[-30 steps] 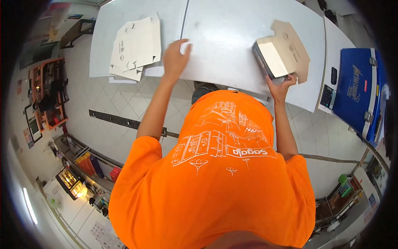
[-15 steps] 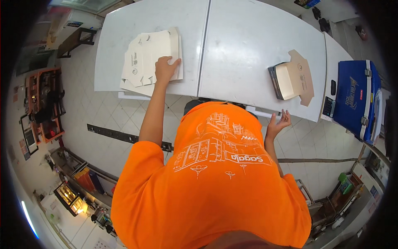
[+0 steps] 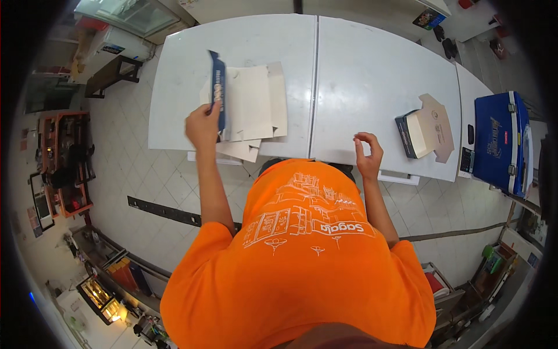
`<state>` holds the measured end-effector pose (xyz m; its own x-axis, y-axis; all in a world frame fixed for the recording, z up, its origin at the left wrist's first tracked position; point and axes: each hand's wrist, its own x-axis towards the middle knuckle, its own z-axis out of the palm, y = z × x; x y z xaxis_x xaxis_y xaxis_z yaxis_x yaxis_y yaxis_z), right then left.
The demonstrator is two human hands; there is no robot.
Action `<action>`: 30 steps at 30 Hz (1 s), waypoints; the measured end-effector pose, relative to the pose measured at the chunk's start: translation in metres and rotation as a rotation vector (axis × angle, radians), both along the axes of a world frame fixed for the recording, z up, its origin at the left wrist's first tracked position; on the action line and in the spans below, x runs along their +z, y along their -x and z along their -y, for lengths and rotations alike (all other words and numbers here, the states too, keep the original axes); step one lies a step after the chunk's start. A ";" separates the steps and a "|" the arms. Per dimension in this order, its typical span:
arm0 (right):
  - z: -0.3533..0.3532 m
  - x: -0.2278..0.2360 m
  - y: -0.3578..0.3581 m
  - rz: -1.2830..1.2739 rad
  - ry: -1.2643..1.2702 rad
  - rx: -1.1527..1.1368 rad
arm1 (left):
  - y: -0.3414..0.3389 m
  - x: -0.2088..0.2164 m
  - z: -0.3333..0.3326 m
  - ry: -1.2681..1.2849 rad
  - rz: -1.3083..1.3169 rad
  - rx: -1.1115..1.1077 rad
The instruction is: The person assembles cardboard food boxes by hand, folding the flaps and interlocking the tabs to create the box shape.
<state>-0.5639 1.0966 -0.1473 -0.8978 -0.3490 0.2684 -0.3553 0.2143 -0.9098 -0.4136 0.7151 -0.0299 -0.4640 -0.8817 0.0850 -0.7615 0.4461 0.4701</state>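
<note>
Near the left end of the white table (image 3: 360, 81), my left hand (image 3: 203, 125) is closed on the left edge of a flat cardboard box blank (image 3: 248, 103). That edge stands up and shows its dark blue printed outer side (image 3: 217, 81), while the plain cream inside lies face up. Beneath it more flat blanks (image 3: 247, 151) stick out toward the table's front edge. My right hand (image 3: 368, 156) hovers by the front edge, right of the table's seam, thumb and fingers apart with nothing between them. Farther right sits a folded box (image 3: 423, 136), its lid open and its inside cream.
A blue cooler box (image 3: 495, 142) with latches stands past the table's right end. Beside it are a calculator (image 3: 467, 159) and a small black object (image 3: 470, 134). A dark bench (image 3: 116, 75) and an orange shelf rack (image 3: 63, 163) stand to the left.
My left hand has gone from resting on the stacked blanks to gripping the blank's left edge, now raised. My right hand has moved left and up to the table's front edge.
</note>
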 end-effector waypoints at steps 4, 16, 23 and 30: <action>0.083 0.054 -0.001 0.197 -0.006 0.324 | -0.020 0.062 -0.031 0.056 -0.110 -0.090; 0.127 0.179 -0.003 -0.971 -0.484 0.921 | -0.003 -0.009 -0.068 -1.969 -1.227 -0.590; 0.147 0.100 0.007 -0.214 0.412 0.590 | 0.036 0.007 -0.098 -1.545 -1.478 -0.261; 0.166 0.154 -0.001 -0.632 -0.128 0.639 | 0.039 0.021 -0.085 -1.382 -1.618 -0.281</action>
<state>-0.5631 0.9310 0.0068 -0.2214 -0.7914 0.5698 -0.8663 -0.1088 -0.4876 -0.4525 0.8000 -0.0091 -0.7595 -0.6497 -0.0325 0.5462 -0.6640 0.5106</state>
